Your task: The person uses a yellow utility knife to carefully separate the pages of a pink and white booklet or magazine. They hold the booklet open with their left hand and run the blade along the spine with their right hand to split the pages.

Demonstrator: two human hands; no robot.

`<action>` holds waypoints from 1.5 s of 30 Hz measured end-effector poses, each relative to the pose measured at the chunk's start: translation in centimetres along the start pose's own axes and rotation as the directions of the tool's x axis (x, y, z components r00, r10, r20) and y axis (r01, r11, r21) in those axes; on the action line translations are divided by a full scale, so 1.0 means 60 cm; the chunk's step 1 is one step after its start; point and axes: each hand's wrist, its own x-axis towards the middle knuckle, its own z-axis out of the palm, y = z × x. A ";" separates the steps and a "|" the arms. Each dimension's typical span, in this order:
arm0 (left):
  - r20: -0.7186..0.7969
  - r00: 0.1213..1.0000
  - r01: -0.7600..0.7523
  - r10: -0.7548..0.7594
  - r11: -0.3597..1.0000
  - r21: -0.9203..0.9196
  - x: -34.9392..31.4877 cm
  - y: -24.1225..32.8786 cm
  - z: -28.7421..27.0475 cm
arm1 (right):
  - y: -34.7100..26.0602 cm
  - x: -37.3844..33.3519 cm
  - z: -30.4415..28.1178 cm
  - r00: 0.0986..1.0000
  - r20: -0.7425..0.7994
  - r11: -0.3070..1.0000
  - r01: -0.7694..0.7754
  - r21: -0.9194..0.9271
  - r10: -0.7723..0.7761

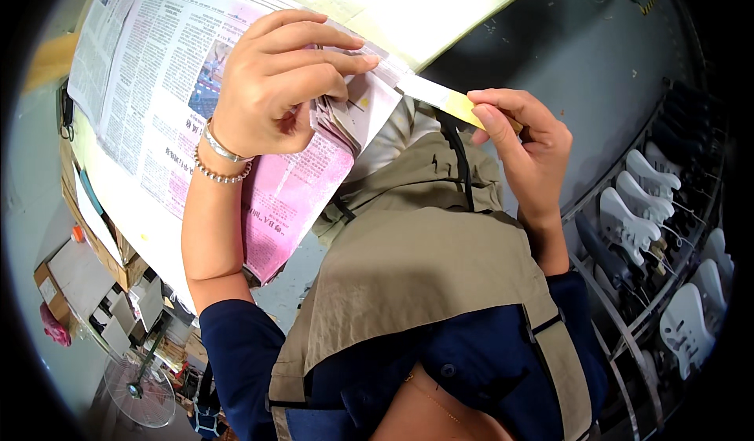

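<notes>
My left hand (pixel 287 76) is over the table's edge, its fingers curled around a folded wad of newspaper (pixel 342 127); the thumb is mostly hidden. Its fingertips lie close to one end of a flat narrow strip (pixel 428 91), white along most of its length and yellow at the other end. Between thumb and fingers, my right hand (pixel 522 131) pinches that yellow end. The strip slants across the gap between both hands. Under my left hand and forearm spread newspaper sheets (pixel 157 87), tinted pink near my body, with one pink corner hanging over the edge.
The pale table (pixel 353 5) runs along the far left. At the right a metal rack (pixel 628 323) holds several white and dark guitar-body shapes (pixel 628 219). A standing fan (pixel 140 390) and cardboard boxes (pixel 102 229) are at the lower left.
</notes>
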 end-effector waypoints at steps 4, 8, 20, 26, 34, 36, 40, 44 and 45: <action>0.003 1.000 0.024 -0.024 1.000 -0.006 0.002 0.005 0.003 | -0.001 0.003 0.000 1.000 0.002 1.000 -0.003 -0.009 0.003; -0.001 0.999 0.035 -0.035 0.999 -0.018 0.003 0.005 0.005 | 0.000 0.003 0.000 1.000 -0.005 1.000 -0.002 -0.002 0.002; -0.041 0.999 0.026 -0.030 0.994 -0.105 0.004 0.002 0.011 | -0.012 0.084 -0.024 0.979 0.195 0.978 0.104 -0.181 -0.068; -0.046 0.998 0.026 -0.031 0.995 -0.095 0.005 0.002 0.014 | -0.003 0.139 -0.038 0.900 0.436 0.984 0.070 -0.165 0.009; -0.070 0.996 0.050 -0.062 0.986 -0.157 0.013 0.008 0.016 | 0.005 0.189 -0.029 0.759 0.650 0.981 0.090 -0.172 0.044; -0.043 0.999 0.026 -0.032 0.989 -0.145 0.007 0.000 0.018 | 0.009 0.192 -0.016 0.724 0.687 0.979 0.093 -0.179 0.057; -0.041 0.998 0.032 -0.038 0.989 -0.144 0.004 -0.002 0.019 | 0.007 0.191 -0.009 0.705 0.708 0.970 0.138 -0.201 0.047; -0.047 0.999 0.018 -0.027 0.985 -0.169 0.006 -0.004 0.021 | 0.016 0.188 -0.022 0.704 0.709 0.979 0.123 -0.161 0.028; -0.048 0.999 0.016 -0.025 0.984 -0.177 0.005 -0.004 0.022 | 0.020 0.184 -0.019 0.706 0.708 0.985 0.102 -0.138 0.026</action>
